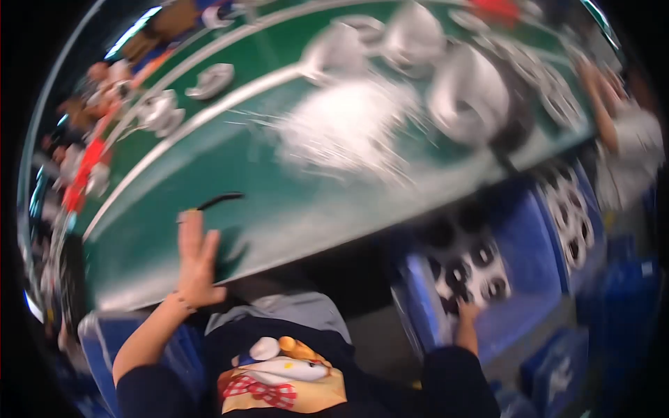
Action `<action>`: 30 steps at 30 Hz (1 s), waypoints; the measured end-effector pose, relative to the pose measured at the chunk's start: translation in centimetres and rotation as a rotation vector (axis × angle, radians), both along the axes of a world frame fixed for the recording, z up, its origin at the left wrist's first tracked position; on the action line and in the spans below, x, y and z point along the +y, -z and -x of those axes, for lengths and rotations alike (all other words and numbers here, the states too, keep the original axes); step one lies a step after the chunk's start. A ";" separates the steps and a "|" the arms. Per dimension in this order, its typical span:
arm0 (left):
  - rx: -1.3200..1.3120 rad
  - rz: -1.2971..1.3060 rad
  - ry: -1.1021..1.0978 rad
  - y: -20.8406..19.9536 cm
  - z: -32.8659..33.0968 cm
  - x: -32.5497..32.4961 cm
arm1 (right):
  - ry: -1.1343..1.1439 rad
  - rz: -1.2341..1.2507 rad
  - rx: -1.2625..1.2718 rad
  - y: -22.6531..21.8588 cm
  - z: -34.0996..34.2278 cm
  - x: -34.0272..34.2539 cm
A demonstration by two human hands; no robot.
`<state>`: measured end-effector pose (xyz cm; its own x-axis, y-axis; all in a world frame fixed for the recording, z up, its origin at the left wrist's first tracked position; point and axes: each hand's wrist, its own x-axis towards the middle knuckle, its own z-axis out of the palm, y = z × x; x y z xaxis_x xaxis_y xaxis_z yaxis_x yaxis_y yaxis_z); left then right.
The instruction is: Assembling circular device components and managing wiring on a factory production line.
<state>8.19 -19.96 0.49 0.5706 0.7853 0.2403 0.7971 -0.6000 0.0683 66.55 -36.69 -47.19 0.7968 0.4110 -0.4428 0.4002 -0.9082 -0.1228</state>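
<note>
My left hand is over the near left part of the green table, its fingers stretched out and apart. Just beyond its fingertips is a thin, curved black strip; whether they touch is unclear. My right hand reaches down into a blue crate below the table's edge on the right. Round black-and-white parts lie in the crate, and the hand is at the nearest of them. Its fingers are blurred and partly hidden, so any grip on a part cannot be made out.
A heap of thin white strips lies mid-table. Beyond it stand large white curved shells. White parts sit along the far left. Another crate of round parts is at the right, near another person. A blue stool is at lower left.
</note>
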 end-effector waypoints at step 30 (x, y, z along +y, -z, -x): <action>-0.102 0.052 0.107 0.9 0.3 1.1 | 0.119 -0.176 0.554 -7.5 3.3 2.4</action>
